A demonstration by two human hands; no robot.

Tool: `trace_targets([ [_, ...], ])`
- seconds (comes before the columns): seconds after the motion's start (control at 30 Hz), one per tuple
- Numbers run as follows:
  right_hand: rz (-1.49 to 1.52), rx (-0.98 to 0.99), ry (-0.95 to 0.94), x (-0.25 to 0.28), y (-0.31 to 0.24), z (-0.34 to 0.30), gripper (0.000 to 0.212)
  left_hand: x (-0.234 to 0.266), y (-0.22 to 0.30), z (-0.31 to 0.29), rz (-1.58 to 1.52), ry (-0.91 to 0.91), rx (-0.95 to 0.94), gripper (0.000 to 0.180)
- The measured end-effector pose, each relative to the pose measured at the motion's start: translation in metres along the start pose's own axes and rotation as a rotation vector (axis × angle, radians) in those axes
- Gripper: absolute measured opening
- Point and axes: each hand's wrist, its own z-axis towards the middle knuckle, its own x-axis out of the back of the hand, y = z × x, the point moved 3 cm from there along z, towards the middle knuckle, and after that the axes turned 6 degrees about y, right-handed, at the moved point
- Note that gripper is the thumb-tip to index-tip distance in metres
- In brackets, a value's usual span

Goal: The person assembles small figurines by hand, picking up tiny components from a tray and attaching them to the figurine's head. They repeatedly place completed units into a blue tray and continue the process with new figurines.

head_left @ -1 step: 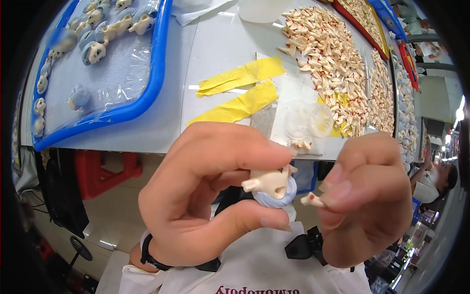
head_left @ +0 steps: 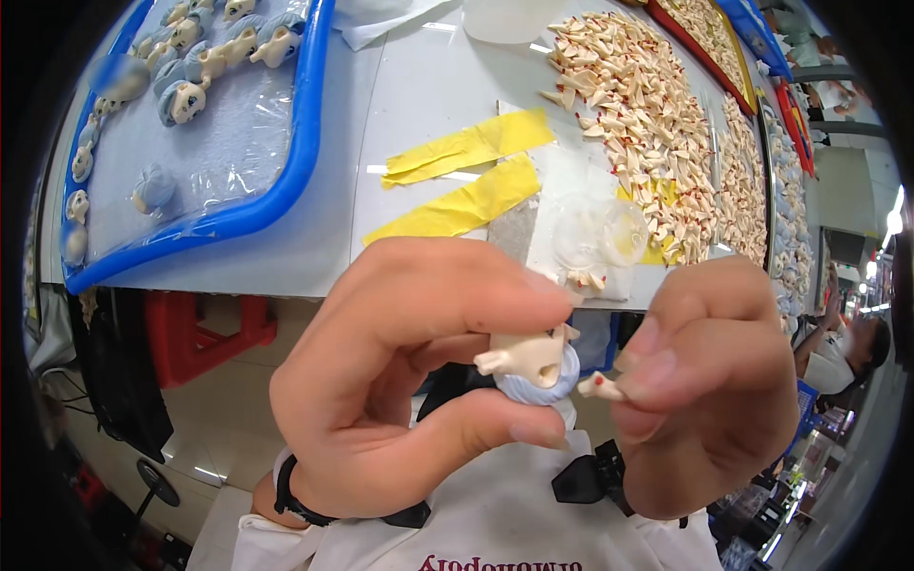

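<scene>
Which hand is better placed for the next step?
Probably right: the right hand pinches the small cream piece with a red dot, beside the blue-haired cream figurine head in the left hand.

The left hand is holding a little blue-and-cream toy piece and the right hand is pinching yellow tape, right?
Not quite: in the head view, the right hand is pinching a small cream piece, not yellow tape. The left hand is holding a little blue-and-cream toy piece.
</scene>
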Motion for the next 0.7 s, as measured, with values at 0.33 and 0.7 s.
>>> trace_targets([
  [0.33,0.092,-0.137,0.036,0.007,-0.002,0.010,0.017,0.005,-0.005,0.003,-0.017,-0.006,-0.094,0.042],
  [0.7,0.207,-0.347,0.281,0.004,0.006,-0.001,0.021,0.001,-0.008,-0.003,-0.182,0.142,0.065,0.042],
])
